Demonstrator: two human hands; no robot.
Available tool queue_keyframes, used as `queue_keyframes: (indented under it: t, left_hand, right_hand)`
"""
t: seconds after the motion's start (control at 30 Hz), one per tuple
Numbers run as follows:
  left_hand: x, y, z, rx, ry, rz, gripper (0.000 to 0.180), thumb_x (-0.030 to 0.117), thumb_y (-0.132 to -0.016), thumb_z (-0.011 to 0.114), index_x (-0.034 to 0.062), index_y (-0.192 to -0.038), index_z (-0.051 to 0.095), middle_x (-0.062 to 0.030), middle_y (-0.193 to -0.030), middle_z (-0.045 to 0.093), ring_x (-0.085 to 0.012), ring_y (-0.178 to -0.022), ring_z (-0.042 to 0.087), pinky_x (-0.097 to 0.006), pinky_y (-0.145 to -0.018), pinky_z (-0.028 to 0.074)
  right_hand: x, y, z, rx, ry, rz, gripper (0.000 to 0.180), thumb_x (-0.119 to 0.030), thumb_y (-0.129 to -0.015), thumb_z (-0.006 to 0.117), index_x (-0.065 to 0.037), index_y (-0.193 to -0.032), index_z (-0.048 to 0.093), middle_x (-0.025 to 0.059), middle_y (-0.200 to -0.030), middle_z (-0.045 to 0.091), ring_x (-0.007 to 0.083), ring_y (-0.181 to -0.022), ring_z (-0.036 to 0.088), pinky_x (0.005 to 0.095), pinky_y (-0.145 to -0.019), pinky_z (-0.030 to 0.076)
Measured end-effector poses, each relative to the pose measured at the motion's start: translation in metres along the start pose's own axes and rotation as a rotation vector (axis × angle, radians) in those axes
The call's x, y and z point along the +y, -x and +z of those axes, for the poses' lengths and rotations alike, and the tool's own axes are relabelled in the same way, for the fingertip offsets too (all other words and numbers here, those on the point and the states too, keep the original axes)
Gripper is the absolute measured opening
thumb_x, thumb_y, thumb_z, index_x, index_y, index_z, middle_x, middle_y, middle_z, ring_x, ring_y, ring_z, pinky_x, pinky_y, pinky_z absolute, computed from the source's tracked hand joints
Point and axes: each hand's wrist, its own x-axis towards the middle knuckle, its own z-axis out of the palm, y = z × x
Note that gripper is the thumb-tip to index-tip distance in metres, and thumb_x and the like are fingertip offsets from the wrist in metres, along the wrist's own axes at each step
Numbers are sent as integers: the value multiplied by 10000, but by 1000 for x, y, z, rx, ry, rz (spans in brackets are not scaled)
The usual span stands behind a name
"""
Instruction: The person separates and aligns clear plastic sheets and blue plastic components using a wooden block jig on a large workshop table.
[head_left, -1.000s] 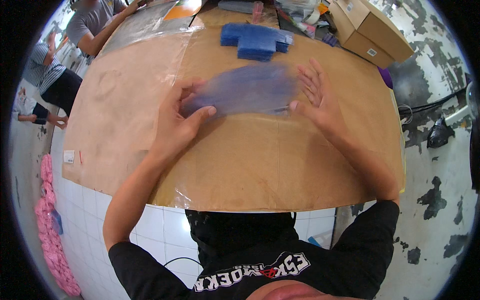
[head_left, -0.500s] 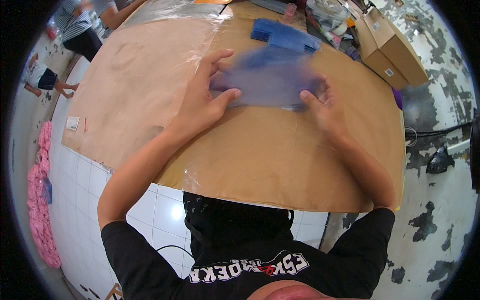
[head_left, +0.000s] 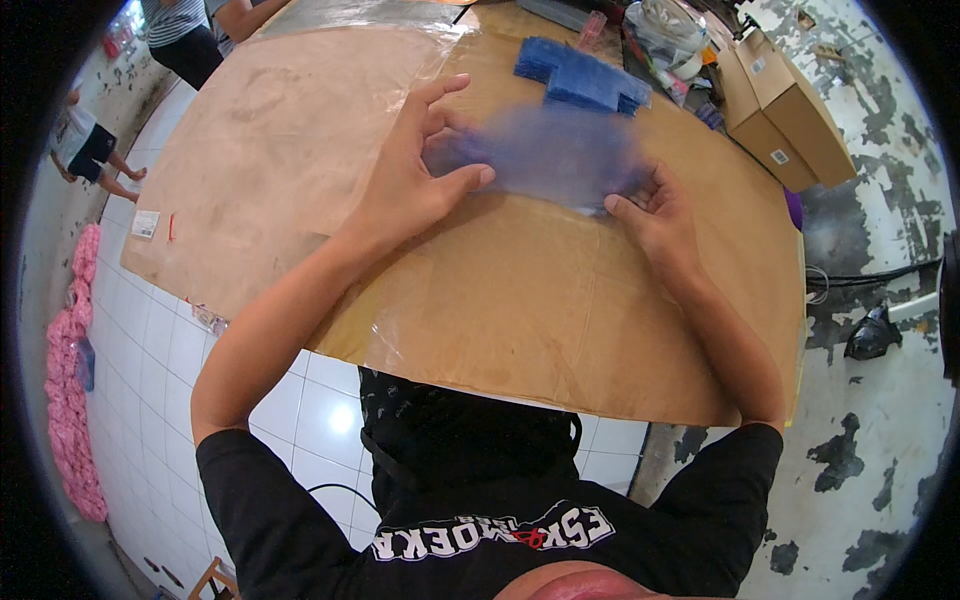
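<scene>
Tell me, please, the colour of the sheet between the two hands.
Blue: the sheet shows best in the head view, though blurred.

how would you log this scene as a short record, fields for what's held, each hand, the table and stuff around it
held: translucent bluish sheet, motion-blurred; one layer or several, cannot tell
left hand: holds the sheet's left end
right hand: holds the sheet's right end
table: brown covering
beyond the sheet: stack of blue pieces
far right corner: cardboard box
left of table: pink bundle
right of table: black bag
</scene>
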Motion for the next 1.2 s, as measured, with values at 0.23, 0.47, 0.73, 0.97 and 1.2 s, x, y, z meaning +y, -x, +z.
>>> queue_keyframes:
  t: [0.23,0.47,0.73,0.97,1.2]
  left_hand:
    - [-3,-2,-5,-51,57,-55,714,-55,-751,697,112,-1365,373,-101,-1009,617,-165,-937,597,-303,-904,446]
    - [-7,-3,-4,-64,23,-20,723,-66,-752,695,112,-1370,366,-104,-1018,617,-172,-978,590,-302,-901,452]
    - [-3,-3,-6,-59,88,-76,701,-80,-757,673,118,-1362,379,-100,-1008,624,-178,-966,605,-308,-882,463]
    - [-2,-2,-5,-97,35,-39,730,-79,-761,685,106,-1384,353,-100,-1033,607,-178,-996,586,-312,-892,462]
    - [-4,-1,-6,-73,47,-3,681,-57,-769,659,120,-1363,378,-95,-998,624,-178,-959,612,-311,-844,472]
  right_hand:
    - [-9,-13,-14,-112,-49,-70,586,-28,-780,718,-17,-1288,427,119,-1197,557,224,-1139,534,361,-993,428]
    - [-58,-37,-13,-61,447,-624,664,-163,-769,768,-14,-1323,435,139,-1218,559,257,-1168,524,375,-997,413]
    - [-119,-47,30,-323,1197,-670,644,-268,-669,804,-116,-1235,536,148,-1105,628,321,-1007,591,389,-862,463]
    - [-138,-72,37,-563,1314,-370,514,-272,-674,802,-141,-1113,569,131,-920,659,312,-858,613,411,-737,474]
    - [-127,-88,43,-695,1322,-526,445,-189,-649,777,-44,-1042,628,147,-882,665,320,-829,617,405,-745,489]
